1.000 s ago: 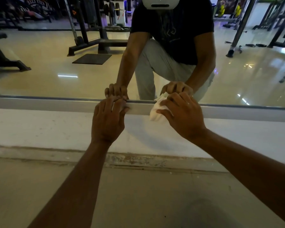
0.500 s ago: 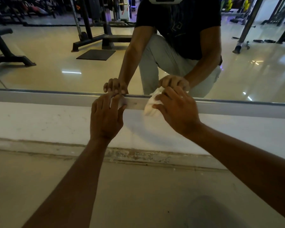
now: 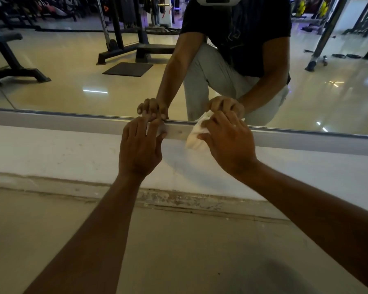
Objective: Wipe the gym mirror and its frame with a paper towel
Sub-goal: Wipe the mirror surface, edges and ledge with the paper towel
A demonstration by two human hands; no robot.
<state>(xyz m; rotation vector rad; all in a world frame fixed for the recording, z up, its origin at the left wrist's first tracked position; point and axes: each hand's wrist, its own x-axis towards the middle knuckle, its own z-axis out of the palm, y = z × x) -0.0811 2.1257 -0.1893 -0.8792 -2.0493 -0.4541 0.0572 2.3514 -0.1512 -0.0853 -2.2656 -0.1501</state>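
Here, a wide mirror (image 3: 77, 66) above, with metal frame (image 3: 306, 139) running long from left to right along its bottom edge. Below, pale wall (image 3: 51, 151), then floor (image 3: 179, 251). Left hand (image 3: 138, 149) flat, fingers spread on the frame, holding nothing. Right hand (image 3: 229, 141) pinching crumpled paper towel (image 3: 194, 137) against the frame.

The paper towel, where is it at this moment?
In the head view, the paper towel is bunched under the right hand, pressed on the mirror's bottom frame, just right of the left hand.
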